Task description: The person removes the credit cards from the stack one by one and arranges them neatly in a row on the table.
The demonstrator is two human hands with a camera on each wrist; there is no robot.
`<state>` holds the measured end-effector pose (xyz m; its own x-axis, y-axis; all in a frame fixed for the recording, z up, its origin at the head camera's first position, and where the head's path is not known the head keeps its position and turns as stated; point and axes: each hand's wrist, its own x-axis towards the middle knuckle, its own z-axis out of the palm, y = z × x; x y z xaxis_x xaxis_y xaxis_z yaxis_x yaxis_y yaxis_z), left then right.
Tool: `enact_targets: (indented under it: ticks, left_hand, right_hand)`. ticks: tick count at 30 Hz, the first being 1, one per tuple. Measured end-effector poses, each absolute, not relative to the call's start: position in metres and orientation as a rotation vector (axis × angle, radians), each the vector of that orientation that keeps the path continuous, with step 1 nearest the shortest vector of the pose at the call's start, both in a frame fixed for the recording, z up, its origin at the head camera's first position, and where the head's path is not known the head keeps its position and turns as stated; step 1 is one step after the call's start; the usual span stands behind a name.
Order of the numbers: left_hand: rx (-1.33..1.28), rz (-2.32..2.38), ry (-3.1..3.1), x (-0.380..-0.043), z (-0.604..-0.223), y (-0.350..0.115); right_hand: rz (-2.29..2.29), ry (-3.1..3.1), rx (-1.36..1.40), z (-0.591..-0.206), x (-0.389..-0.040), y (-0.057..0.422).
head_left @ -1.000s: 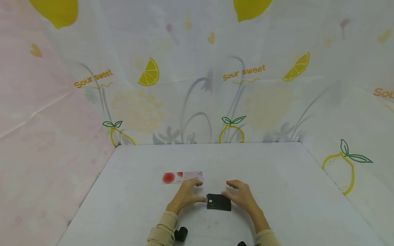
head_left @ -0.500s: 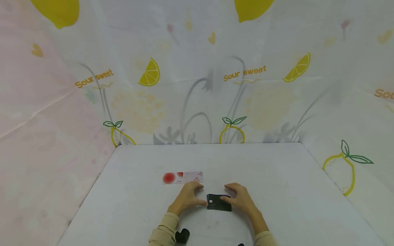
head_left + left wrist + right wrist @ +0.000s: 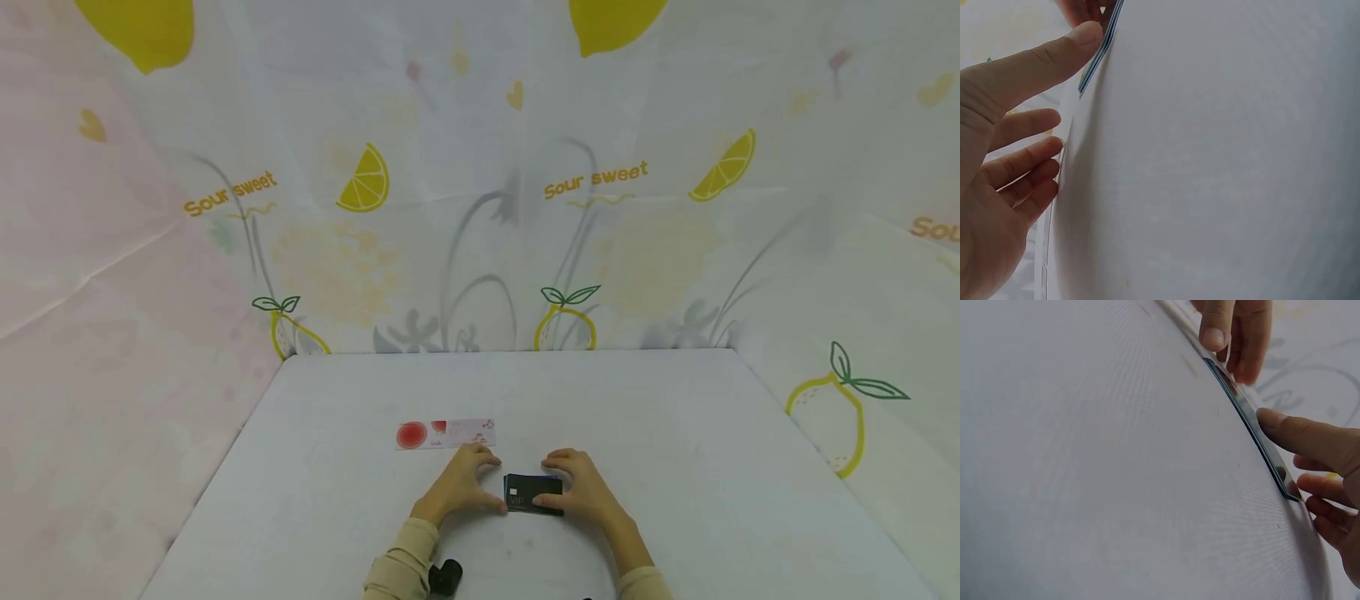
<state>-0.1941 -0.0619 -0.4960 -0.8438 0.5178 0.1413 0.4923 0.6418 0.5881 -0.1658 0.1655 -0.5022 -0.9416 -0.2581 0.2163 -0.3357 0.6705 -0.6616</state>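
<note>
A small stack of dark cards (image 3: 528,493), the top one printed "VIP", lies flat on the white table. On its left, my left hand (image 3: 461,487) has the thumb at the stack's near left corner; its other fingers curve loosely past the far side. My right hand (image 3: 585,490) comes from the right, its thumb over the top card and its fingers near the far right corner. In the right wrist view the thin layered edge of the cards (image 3: 1247,425) shows under the right thumb (image 3: 1272,419). The left wrist view shows the left thumb (image 3: 1085,37) beside the stack's end.
A pink and white paper strip with red round prints (image 3: 412,434) lies behind the left hand. A black object (image 3: 446,577) is by the left sleeve (image 3: 401,558). Cloth walls with lemon prints surround the white table (image 3: 675,417) at the back and sides.
My right thumb has slid further left over the top card, and its fingers have come nearer the far edge. My left hand has drawn slightly nearer to me, uncovering the paper strip. The cards stay put.
</note>
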Motion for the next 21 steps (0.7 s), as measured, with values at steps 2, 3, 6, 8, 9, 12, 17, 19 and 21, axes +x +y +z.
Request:
enact_targets:
  ticks: [2, 3, 6, 8, 9, 12, 17, 19, 21]
  left_hand:
    - [0.864, 0.990, 2.801, -0.1933, -0.4953, -0.0617]
    - [0.864, 0.993, 2.797, -0.1928, -0.4948, -0.0617]
    - [0.861, 0.996, 2.794, -0.1922, -0.4941, -0.0614]
    - [0.864, 0.995, 2.797, -0.1926, -0.4949, -0.0608]
    - [0.868, 0.995, 2.800, -0.1929, -0.4955, -0.0606]
    - [0.860, 0.993, 2.803, -0.1935, -0.4974, -0.0599]
    - [0.860, 0.999, 2.802, -0.1930, -0.4983, -0.0597]
    - [0.872, 0.998, 2.805, -0.1925, -0.4985, -0.0597]
    - [0.880, 0.992, 2.808, -0.1920, -0.4984, -0.0597]
  right_hand:
    - [1.122, -2.788, 0.493, -0.5024, -0.1653, 0.1651]
    - [1.124, -2.793, 0.491, -0.5026, -0.1652, 0.1651]
    - [1.128, -2.789, 0.500, -0.5031, -0.1653, 0.1648]
    - [1.133, -2.783, 0.503, -0.5037, -0.1652, 0.1648]
    - [1.139, -2.781, 0.503, -0.5039, -0.1652, 0.1649]
    - [1.146, -2.776, 0.498, -0.5045, -0.1653, 0.1648]
    - [1.144, -2.773, 0.488, -0.5046, -0.1653, 0.1644]
    - [1.154, -2.768, 0.483, -0.5044, -0.1649, 0.1642]
    - [1.169, -2.762, 0.476, -0.5040, -0.1644, 0.1641]
